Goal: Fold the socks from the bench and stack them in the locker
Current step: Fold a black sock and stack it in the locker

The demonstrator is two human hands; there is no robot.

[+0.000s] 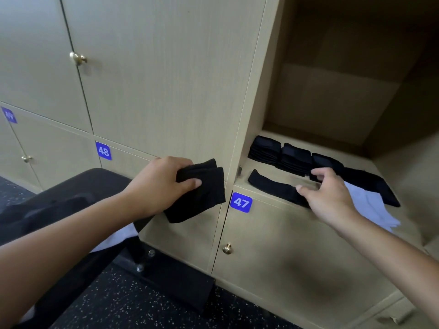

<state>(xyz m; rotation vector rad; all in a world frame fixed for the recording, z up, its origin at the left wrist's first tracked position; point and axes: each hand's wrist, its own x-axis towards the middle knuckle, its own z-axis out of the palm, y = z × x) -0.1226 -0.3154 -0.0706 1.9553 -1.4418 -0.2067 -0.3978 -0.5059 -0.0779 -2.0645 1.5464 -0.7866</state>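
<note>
My left hand (164, 184) grips a folded black sock (199, 198) in the air in front of the locker doors, just left of the open locker. My right hand (325, 193) reaches into the open locker (251, 96), its fingers spread and touching a long unfolded black sock (268, 184) that lies flat on the locker's floor. Behind it stand three stacks of folded black socks (294, 157) in a row. White socks (373, 207) and another black sock (377, 186) lie to the right, partly under my right hand.
A black padded bench (78, 193) stands at the lower left with white cloth (116, 238) hanging under my left forearm. Closed locker doors numbered 47 (241, 202) and 48 (103, 151) have brass knobs. The floor is black and speckled.
</note>
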